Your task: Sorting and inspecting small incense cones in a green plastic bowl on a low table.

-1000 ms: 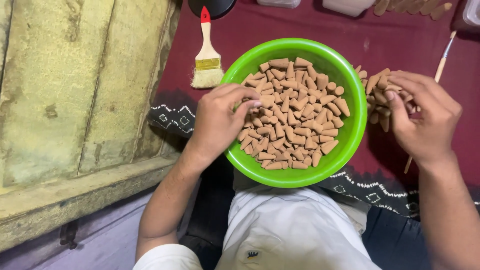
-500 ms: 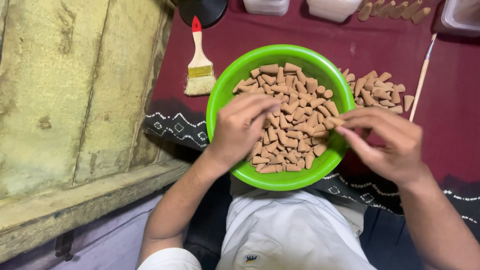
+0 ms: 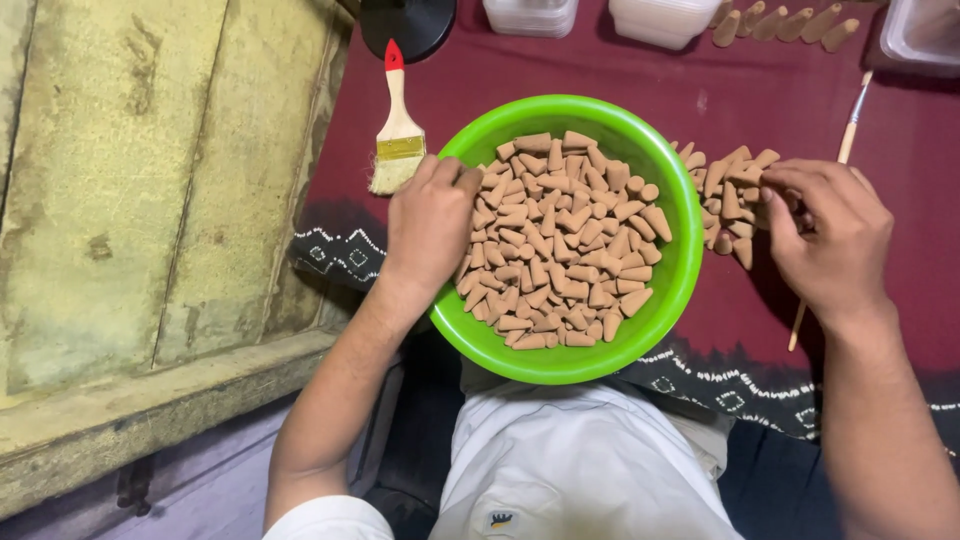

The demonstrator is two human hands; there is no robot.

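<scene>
A round green bowl [image 3: 672,300] full of several small tan cones [image 3: 565,245] rests on my lap against a maroon cloth [image 3: 600,70]. My left hand [image 3: 430,222] grips the bowl's left rim, fingers curled over the edge and touching the cones. To the right of the bowl my right hand [image 3: 825,235] is over a loose pile of cones [image 3: 728,185] on the cloth, fingertips pinched together on one or more of them.
A paintbrush with a red-tipped handle [image 3: 398,135] lies left of the bowl. A thin stick-handled brush [image 3: 848,140] lies under my right hand. Clear plastic tubs [image 3: 660,18] and a row of cones [image 3: 780,22] sit at the back. A worn wooden panel [image 3: 130,190] stands at left.
My right hand has moved from over the bowl's right rim out to the loose pile on the cloth. My left hand has shifted from among the cones to the bowl's left rim.
</scene>
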